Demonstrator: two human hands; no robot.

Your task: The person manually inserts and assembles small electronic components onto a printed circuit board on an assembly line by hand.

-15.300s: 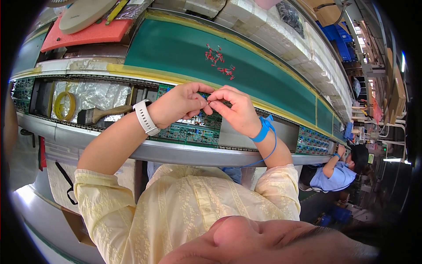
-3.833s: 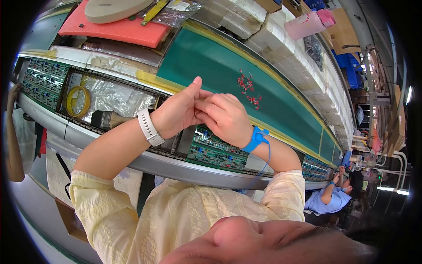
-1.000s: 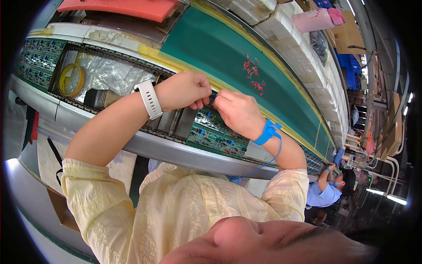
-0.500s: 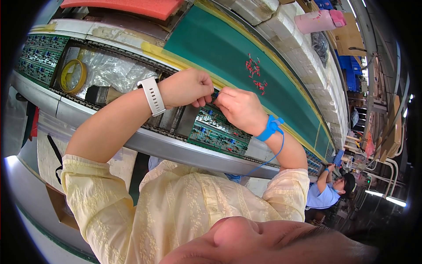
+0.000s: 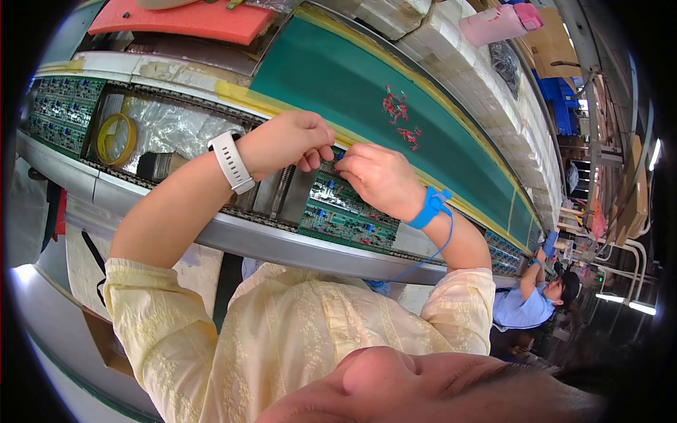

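Note:
A green circuit board (image 5: 345,222) crowded with small parts sits in the rail line in front of me. Over its far left corner, my left hand (image 5: 285,144) has its fingers curled and thumb pressed in; whatever they hold, if anything, is hidden. Beside it, the fingertips of my right hand (image 5: 381,178) are pinched together at the board's far edge. A small dark blue part shows by those fingertips, but I cannot tell if it is held. A white watch (image 5: 231,162) is on my left wrist, a blue corded wrist strap (image 5: 431,208) on my right.
Small red parts (image 5: 395,107) lie scattered on the green strip (image 5: 310,67) beyond the rails. To the left, a tray section holds a yellow tape roll (image 5: 116,139), clear plastic and a brush (image 5: 159,166). More boards (image 5: 63,113) sit farther left. A co-worker (image 5: 525,307) works at right.
The whole view has shifted slightly. My hands stay close together over the board's far edge, with the fingertips a little changed in place. The co-worker's arms have moved slightly.

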